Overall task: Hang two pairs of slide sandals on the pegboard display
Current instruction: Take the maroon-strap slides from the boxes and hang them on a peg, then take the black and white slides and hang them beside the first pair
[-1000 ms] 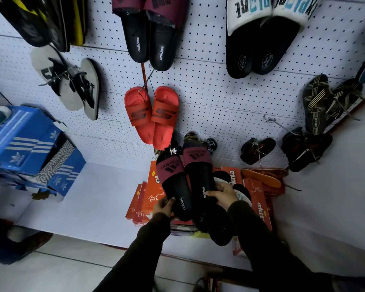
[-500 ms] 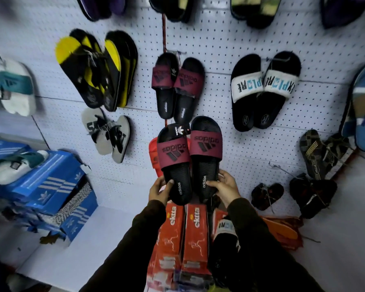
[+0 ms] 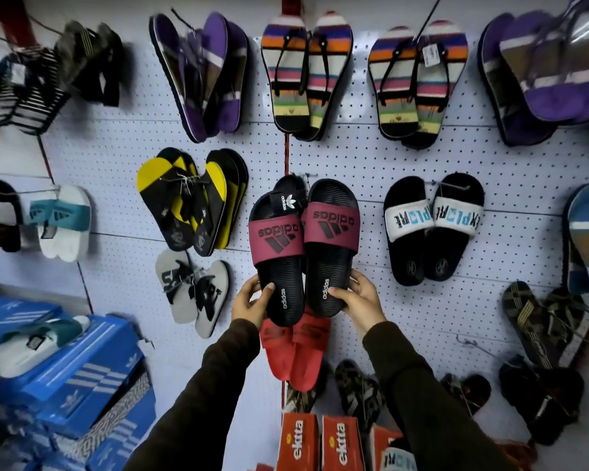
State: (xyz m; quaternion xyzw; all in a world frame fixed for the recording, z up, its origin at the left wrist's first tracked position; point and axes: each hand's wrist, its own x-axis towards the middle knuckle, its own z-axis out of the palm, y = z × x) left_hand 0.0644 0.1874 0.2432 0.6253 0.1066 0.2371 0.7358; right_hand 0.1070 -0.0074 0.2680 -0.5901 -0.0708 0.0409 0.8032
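I hold up a pair of black slide sandals with maroon adidas straps [image 3: 303,239] against the white pegboard [image 3: 116,164], heels down and toes up. My left hand [image 3: 250,302] grips the heel of the left slide and my right hand [image 3: 361,295] grips the heel of the right one. A small tag sits at the top of the left slide. The toe of another dark slide [image 3: 291,183] peeks out behind the pair, at a peg. A red pair of slides [image 3: 296,351] hangs just below my hands.
Hung pairs surround the spot: yellow-black flip-flops [image 3: 191,202] to the left, white-strap slides [image 3: 432,226] to the right, striped flip-flops [image 3: 306,76] above. Blue shoe boxes [image 3: 82,385] are stacked lower left, orange boxes [image 3: 317,440] below. A bare wire hook [image 3: 473,343] sticks out lower right.
Both hands have lifted the maroon-strap pair from above the orange boxes up the board, past the red slides, to cover the matching pair that hangs there. My view has tilted upward.
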